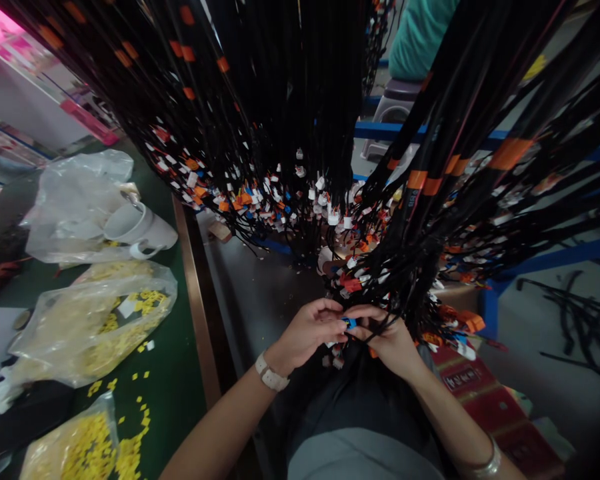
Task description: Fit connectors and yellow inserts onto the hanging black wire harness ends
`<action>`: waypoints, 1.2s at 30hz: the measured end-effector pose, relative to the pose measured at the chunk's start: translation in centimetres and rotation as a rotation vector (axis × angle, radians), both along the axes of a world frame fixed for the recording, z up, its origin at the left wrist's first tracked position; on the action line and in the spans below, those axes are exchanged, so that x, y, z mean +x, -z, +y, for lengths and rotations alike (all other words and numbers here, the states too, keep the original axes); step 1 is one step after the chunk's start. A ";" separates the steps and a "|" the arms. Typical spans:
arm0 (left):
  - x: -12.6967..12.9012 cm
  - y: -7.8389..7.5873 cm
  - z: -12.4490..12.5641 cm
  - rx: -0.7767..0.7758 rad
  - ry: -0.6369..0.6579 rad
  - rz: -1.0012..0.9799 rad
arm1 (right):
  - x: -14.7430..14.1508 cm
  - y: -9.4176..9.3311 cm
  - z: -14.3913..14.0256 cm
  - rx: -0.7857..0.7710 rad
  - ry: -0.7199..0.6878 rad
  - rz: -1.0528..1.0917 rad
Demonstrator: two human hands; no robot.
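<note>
1. Centrally, our left hand (307, 331) and right hand (387, 341) meet over the lap, just below a dense curtain of hanging black wire harnesses (300, 127).
2. Our left fingertips are pressed together in a pinch on a small blue connector (349, 323), which sits between the two hands at the lowest fringe of the bundle. We cannot tell whether the right thumb also touches it.
3. Our right fingers are curled around a few thin black leads (380, 327) that run up into the bundle; the grip looks closed, though the fingertips themselves are hidden.
4. Around the hands hang many white, orange and blue terminals (280, 197), closely crowded and partly tangled.
5. To the left lies a green bench (175, 393) carrying a clear bag of yellow parts (87, 327), loose yellow pieces beside it, and a white mug (137, 227) against crumpled plastic.
6. Risk, in our judgement: the neighbouring leads lie so near that a pull on the held wires could snag an adjacent terminal and drag it along.
7. Further risk: the pinch is small and fingertip-only, so the blue connector could slip free and drop back among similar ones, where it would be hard to pick out.
</note>
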State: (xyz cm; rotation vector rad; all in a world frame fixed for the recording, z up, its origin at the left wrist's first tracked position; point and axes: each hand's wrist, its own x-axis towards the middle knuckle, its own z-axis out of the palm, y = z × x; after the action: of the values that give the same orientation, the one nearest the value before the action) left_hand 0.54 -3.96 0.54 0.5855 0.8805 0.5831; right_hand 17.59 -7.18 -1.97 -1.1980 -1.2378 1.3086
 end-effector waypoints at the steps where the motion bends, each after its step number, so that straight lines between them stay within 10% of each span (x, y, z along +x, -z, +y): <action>1: 0.0 0.0 0.0 -0.025 0.002 -0.039 | 0.0 0.0 0.0 -0.011 0.002 0.017; 36: 1.2 -0.6 -0.3 -0.038 -0.157 -0.029 | -0.4 -0.8 0.2 0.052 -0.010 0.049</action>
State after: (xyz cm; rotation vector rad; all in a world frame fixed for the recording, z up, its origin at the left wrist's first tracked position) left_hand 1.70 -4.25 1.13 0.4746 0.9136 0.7136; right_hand 17.17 -6.97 -1.14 -1.1185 -1.2367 1.2977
